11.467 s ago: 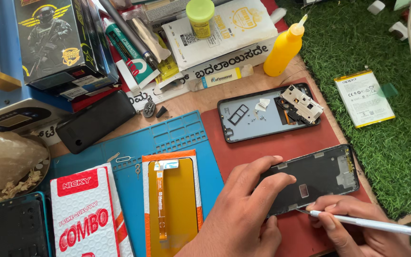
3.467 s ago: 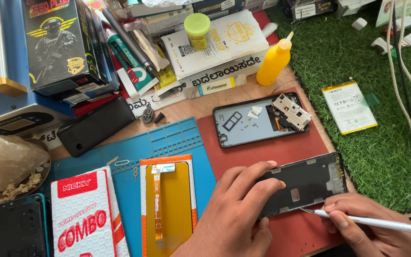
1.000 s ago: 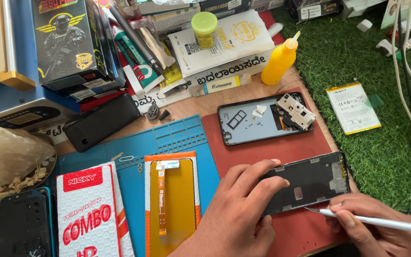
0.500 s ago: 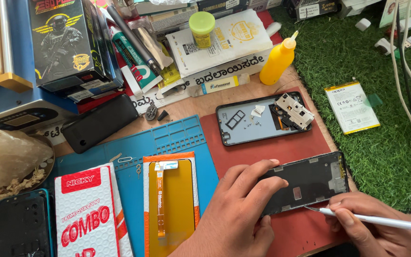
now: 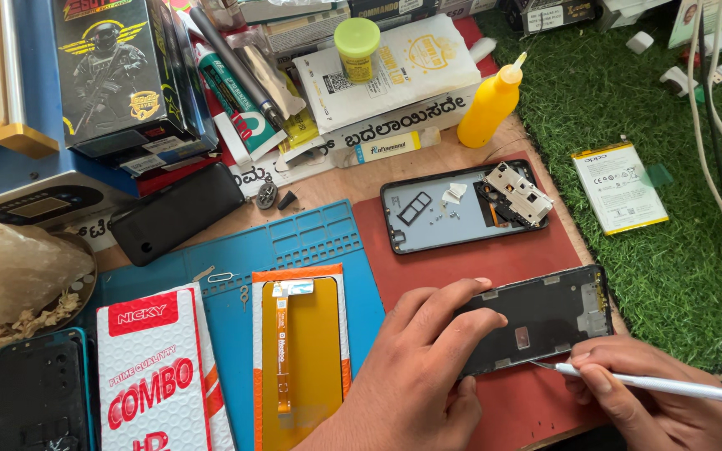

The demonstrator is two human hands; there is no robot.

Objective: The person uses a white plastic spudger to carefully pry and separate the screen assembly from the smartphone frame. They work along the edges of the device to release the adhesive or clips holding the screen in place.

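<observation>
Little had shifted since the earlier frame: my left hand [image 5: 415,367] kept pinning the thin, stiff, fragile phone frame [image 5: 536,321] flat on the red mat [image 5: 470,263] by its edge, while my right hand [image 5: 653,409] pinched a tweezer-like tool [image 5: 653,384] against its lower rim.

A white padded pouch [image 5: 160,372] with a red label lies just left of the blue mat [image 5: 294,250]. On the mat lies an orange pack [image 5: 302,355] with a yellow screen part inside. Behind the mat stands a dark box [image 5: 123,71] with a soldier picture, and right of it a white pouch [image 5: 394,71] under a green-lidded jar [image 5: 357,46].
</observation>
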